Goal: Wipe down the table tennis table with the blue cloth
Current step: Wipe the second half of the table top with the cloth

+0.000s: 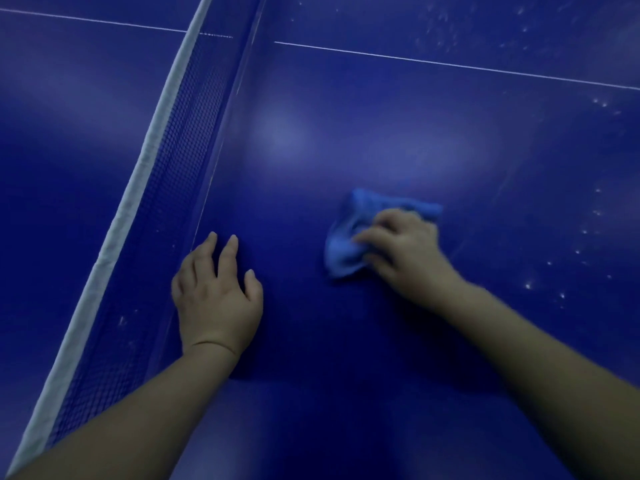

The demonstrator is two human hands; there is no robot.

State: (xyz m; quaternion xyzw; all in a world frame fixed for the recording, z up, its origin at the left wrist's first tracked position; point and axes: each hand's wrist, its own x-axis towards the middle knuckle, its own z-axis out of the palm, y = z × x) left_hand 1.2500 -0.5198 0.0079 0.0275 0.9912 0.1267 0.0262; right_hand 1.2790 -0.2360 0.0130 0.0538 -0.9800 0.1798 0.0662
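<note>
The dark blue table tennis table (381,126) fills the view. A crumpled light blue cloth (349,233) lies on it at centre right. My right hand (405,251) lies on top of the cloth with its fingers curled into the fabric, pressing it against the surface; the hand is blurred. My left hand (216,292) rests flat on the table to the left, fingers spread, close to the foot of the net.
The net (145,188) with its white top band runs diagonally from bottom left to top centre. A white centre line (450,64) crosses the far side. Pale specks and droplets (561,271) dot the surface at right.
</note>
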